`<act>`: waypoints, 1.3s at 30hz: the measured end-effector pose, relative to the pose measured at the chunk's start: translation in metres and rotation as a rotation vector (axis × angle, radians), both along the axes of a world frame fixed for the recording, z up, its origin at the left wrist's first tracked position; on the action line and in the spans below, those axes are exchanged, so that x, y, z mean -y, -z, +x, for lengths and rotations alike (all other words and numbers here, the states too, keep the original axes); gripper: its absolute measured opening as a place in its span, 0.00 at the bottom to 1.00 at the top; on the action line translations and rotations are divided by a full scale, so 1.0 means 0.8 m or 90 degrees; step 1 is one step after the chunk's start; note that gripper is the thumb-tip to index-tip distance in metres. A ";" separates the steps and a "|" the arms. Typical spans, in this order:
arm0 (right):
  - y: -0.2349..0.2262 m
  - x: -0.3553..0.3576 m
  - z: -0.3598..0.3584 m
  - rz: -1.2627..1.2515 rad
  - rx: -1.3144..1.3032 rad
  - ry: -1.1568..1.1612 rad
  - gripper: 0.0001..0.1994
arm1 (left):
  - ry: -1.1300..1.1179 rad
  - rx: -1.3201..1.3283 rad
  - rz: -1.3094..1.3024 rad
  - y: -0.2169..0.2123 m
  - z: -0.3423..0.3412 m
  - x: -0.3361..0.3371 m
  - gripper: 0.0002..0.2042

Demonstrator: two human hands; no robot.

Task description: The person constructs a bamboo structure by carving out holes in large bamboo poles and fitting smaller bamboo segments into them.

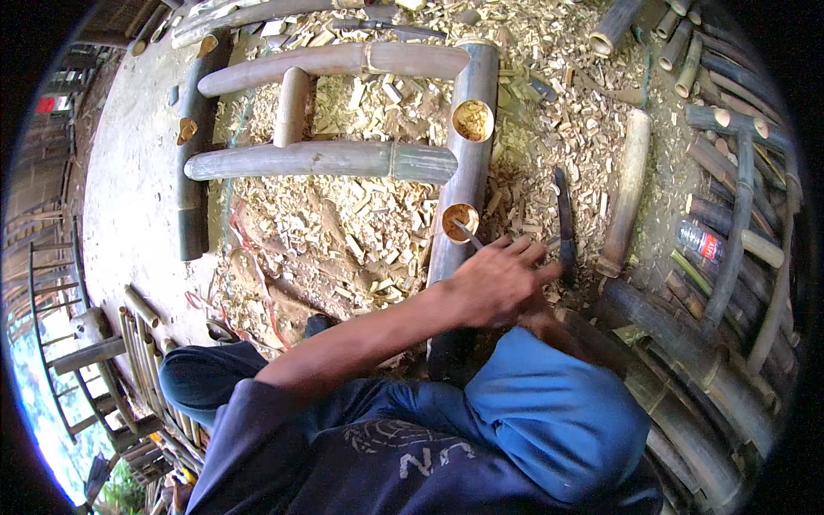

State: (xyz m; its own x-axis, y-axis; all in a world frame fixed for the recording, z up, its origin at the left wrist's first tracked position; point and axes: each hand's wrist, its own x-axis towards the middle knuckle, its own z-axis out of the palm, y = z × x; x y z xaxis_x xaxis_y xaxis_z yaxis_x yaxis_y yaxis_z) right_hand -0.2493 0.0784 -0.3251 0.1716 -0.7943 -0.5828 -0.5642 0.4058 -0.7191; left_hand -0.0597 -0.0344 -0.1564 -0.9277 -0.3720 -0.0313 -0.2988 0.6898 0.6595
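A narrow metal blade, its handle hidden, reaches from beneath my left hand into the round hole cut in a thick bamboo pole. My left hand's fingers curl over the tool. Just below it, my right hand is mostly covered by the left, and its fingers cannot be made out. The pole belongs to a bamboo frame; two crosspieces, an upper one and a lower one, lead from it toward a left pole. Farther up the same pole is a second hole with pale cut edges.
A dark long-bladed knife lies right of my hands, beside a loose bamboo piece. Wood chips cover the ground. Stacked bamboo poles and a plastic bottle stand at the right. Red string lies near my left knee.
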 end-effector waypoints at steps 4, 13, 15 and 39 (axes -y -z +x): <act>-0.027 0.053 -0.027 -0.135 -0.317 -0.140 0.17 | -0.146 0.004 0.072 0.073 -0.054 0.010 0.47; -0.165 0.238 0.066 -0.466 -0.400 -0.532 0.06 | -0.635 -0.421 0.183 0.082 -0.022 0.029 0.42; -0.146 0.239 0.092 -0.773 -0.424 -0.465 0.01 | -0.701 -0.433 0.105 0.082 -0.010 0.028 0.44; -0.200 0.255 0.108 -0.335 -0.488 -0.536 0.09 | -0.627 -0.450 0.221 0.076 0.000 0.045 0.42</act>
State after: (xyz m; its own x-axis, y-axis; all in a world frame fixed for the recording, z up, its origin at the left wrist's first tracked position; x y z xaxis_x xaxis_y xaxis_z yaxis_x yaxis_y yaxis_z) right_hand -0.1632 -0.1253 -0.1648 0.4955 -0.7694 -0.4032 -0.8526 -0.5194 -0.0567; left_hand -0.0593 -0.0706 -0.2171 -0.1163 -0.9855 0.1232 -0.0953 0.1346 0.9863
